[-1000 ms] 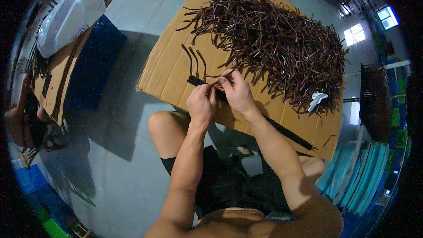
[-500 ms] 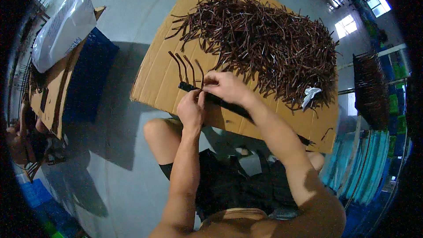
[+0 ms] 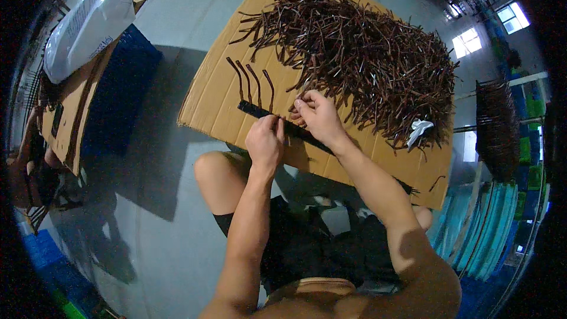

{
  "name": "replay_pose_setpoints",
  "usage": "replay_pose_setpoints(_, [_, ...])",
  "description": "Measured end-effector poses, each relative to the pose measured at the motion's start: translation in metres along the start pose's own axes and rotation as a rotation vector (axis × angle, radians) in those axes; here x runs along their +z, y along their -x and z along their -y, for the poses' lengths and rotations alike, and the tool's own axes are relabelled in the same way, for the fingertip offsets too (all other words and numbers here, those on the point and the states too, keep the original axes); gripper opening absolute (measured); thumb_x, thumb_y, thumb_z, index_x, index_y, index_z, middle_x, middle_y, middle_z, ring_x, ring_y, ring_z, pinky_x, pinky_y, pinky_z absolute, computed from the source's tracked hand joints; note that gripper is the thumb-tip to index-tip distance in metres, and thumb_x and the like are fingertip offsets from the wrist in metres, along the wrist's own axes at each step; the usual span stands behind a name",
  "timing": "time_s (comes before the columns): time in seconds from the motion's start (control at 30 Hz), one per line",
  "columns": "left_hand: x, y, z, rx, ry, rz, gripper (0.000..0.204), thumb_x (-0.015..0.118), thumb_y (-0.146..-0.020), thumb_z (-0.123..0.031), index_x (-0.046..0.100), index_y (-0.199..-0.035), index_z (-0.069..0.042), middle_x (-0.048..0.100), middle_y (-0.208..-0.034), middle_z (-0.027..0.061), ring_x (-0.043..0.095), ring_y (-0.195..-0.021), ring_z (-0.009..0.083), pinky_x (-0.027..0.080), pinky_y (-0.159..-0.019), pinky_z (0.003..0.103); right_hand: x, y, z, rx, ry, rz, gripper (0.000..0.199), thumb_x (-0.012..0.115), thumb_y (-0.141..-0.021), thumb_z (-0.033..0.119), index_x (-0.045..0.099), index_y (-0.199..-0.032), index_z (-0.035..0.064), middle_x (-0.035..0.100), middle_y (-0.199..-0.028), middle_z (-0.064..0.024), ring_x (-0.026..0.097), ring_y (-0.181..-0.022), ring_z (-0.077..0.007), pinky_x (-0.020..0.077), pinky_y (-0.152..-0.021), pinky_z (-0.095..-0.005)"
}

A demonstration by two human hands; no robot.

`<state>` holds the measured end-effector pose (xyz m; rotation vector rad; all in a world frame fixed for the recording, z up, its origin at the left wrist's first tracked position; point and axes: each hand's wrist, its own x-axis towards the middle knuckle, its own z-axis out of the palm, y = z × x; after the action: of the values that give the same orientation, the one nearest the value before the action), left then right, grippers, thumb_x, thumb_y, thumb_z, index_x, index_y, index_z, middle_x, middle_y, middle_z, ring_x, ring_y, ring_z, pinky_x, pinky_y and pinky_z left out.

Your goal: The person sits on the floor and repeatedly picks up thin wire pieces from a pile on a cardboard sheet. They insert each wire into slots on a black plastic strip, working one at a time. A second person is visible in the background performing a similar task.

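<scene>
A long black strip (image 3: 251, 108) lies slantwise along the near side of a cardboard sheet (image 3: 207, 106). Several thin, bent dark-brown pieces (image 3: 270, 85), shaped like eyeglass temples, stand out in a row from its left end. My left hand (image 3: 266, 142) is closed on the strip's near edge, just right of that row. Above the strip, my right hand (image 3: 319, 119) pinches a similar brown piece (image 3: 301, 95), partly hidden by the fingers. A large heap of brown pieces (image 3: 366, 59) covers the sheet's far and right parts.
A crumpled white tissue (image 3: 419, 130) rests on the heap's right edge. To the left stands a blue crate (image 3: 124, 88) with cardboard and a white plastic bag (image 3: 91, 29). Turquoise sheets (image 3: 475, 230) are stacked at the right. My knees are under the cardboard's near edge.
My right hand has moved right, off the row, and now holds a brown piece. The piece it was at stands in the strip. My left hand has shifted slightly right along the strip.
</scene>
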<state>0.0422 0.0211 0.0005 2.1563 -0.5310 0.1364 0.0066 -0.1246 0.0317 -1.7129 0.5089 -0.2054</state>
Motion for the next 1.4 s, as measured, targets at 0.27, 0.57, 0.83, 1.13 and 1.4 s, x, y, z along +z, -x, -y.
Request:
replay_pose_setpoints(0.27, [0.004,0.000,0.002,-0.009,0.009,0.023,0.014,0.061,-0.084,-0.017,0.065,-0.086,-0.004,0.065,-0.082,0.0136,0.062,-0.077,0.0316,0.049,-0.067,0.039,0.016,0.015,-0.013,-0.229,0.162,-0.075,0.024,0.062,-0.083,0.022,0.064,-0.096,0.0015,0.067,-0.080,-0.0169,0.067,-0.072,-0.0299,0.0515,-0.065,-0.0364])
replay_pose_setpoints(0.57, [0.006,-0.002,-0.002,-0.036,0.041,0.090,0.017,0.062,-0.084,-0.018,0.064,-0.084,-0.001,0.061,-0.074,0.0187,0.059,-0.070,0.0355,0.047,-0.063,0.040,0.011,0.021,0.016,-0.328,0.461,-0.027,0.026,0.058,-0.085,0.027,0.066,-0.093,0.0043,0.068,-0.088,-0.0140,0.065,-0.081,-0.0319,0.0518,-0.071,-0.0372])
replay_pose_setpoints(0.83, [-0.009,-0.012,-0.019,-0.350,0.043,0.052,0.026,0.065,-0.085,-0.025,0.069,-0.092,0.000,0.068,-0.077,0.0149,0.067,-0.069,0.0209,0.050,-0.063,0.031,-0.078,-0.015,-0.016,0.063,0.871,-0.203,0.024,0.049,-0.084,0.009,0.052,-0.101,-0.0084,0.062,-0.081,-0.0287,0.063,-0.076,-0.0414,0.0503,-0.070,-0.0490])
replay_pose_setpoints(1.13, [-0.007,-0.003,-0.018,-0.128,0.016,0.060,0.019,0.065,-0.085,-0.020,0.069,-0.094,-0.003,0.068,-0.081,0.0164,0.067,-0.072,0.0285,0.052,-0.066,0.034,-0.045,-0.002,-0.001,0.599,-0.453,0.103,0.013,0.065,-0.081,0.010,0.060,-0.079,-0.0006,0.059,-0.067,-0.0074,0.057,-0.055,-0.0158,0.0448,-0.047,-0.0295])
replay_pose_setpoints(1.4, [0.003,-0.001,-0.003,-0.039,-0.107,0.048,0.017,0.064,-0.085,-0.018,0.068,-0.091,-0.002,0.066,-0.076,0.0178,0.065,-0.065,0.0307,0.050,-0.059,0.036,0.014,0.000,-0.001,-0.013,-0.057,0.048,0.016,0.063,-0.085,0.014,0.066,-0.091,-0.0005,0.068,-0.082,-0.0074,0.064,-0.076,-0.0146,0.0501,-0.070,-0.0280])
